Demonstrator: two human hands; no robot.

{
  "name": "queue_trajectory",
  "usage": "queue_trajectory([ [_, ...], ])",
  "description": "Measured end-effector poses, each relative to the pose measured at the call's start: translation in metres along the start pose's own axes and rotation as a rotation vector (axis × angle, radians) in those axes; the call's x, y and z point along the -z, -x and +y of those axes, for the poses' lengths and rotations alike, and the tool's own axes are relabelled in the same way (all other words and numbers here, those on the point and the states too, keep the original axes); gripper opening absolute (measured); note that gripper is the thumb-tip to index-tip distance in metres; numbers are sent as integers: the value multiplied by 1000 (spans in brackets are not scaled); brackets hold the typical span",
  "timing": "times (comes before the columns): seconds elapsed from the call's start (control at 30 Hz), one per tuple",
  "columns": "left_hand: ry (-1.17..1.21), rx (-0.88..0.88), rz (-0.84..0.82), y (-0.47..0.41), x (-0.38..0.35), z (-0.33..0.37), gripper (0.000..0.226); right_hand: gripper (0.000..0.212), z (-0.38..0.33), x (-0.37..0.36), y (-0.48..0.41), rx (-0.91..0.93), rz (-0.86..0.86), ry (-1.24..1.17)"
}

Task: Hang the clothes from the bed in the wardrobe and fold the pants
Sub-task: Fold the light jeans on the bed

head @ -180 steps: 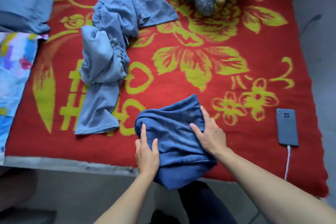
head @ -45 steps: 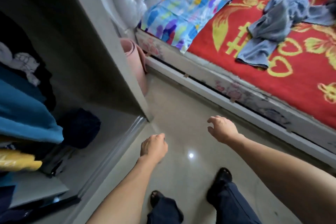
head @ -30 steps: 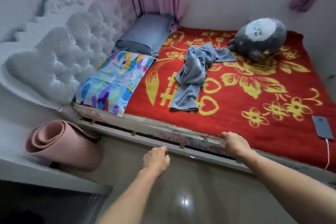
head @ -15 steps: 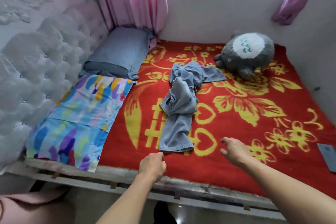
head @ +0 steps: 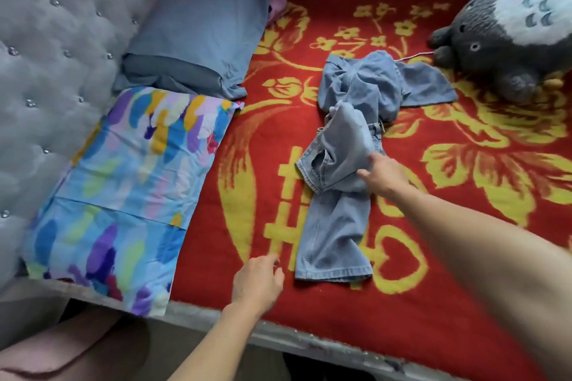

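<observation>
Jeans (head: 339, 182) crumpled on red blanket (head: 464, 303), right hand (head: 383, 178) fingers touching them, left hand (head: 257, 283) loosely curled, empty.

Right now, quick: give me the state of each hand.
Left hand: empty, fingers loosely curled, over the red and yellow flowered blanket.
Right hand: on the crumpled light blue denim jeans; whether it grips them cannot be told.

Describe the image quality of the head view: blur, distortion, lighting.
Head view: soft, even light with no glare; wide-angle bending at the edges stretches the right forearm; slight motion blur on the right hand at the jeans and on the left hand.
</observation>
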State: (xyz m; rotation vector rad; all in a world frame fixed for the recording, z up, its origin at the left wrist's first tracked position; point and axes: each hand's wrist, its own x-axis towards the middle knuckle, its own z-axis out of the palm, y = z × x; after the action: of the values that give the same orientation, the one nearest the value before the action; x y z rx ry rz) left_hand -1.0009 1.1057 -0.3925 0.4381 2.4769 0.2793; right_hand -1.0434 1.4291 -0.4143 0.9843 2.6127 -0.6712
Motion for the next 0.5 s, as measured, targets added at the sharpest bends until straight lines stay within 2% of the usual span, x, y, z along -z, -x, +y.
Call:
queue_trajectory([
  [0.1, 13, 76, -4, -17, -13, -20, 27, 59, -19, -17, -75, -147, 117, -189],
  [0.17, 8, 122, -6, -29, -22, -31, 27, 73, -23, -30, -113, -250, 102, -309],
  [0.2, 2, 136, -10, -35, -27, -34, 27, 73, -21, -35, -125, -274, 75, -331],
  [0.23, -4, 153, -21, -41, -31, -36, 27, 64, -17, -39, -133, -259, 49, -319],
  [0.33, -30, 182, -62, -61, -35, -29, 26, 26, -5, -58, -116, -58, 35, -179],
  [0.4, -43, 177, -76, -75, -33, -15, 26, 11, 12, -76, -74, 128, 14, -127],
  [0.47, -55, 168, -82, -92, -24, 3, 24, 7, 42, -95, -20, 269, -25, -115],
  [0.5, -53, 173, -79, -101, -19, 13, 24, 13, 61, -106, 6, 290, -46, -93],
])
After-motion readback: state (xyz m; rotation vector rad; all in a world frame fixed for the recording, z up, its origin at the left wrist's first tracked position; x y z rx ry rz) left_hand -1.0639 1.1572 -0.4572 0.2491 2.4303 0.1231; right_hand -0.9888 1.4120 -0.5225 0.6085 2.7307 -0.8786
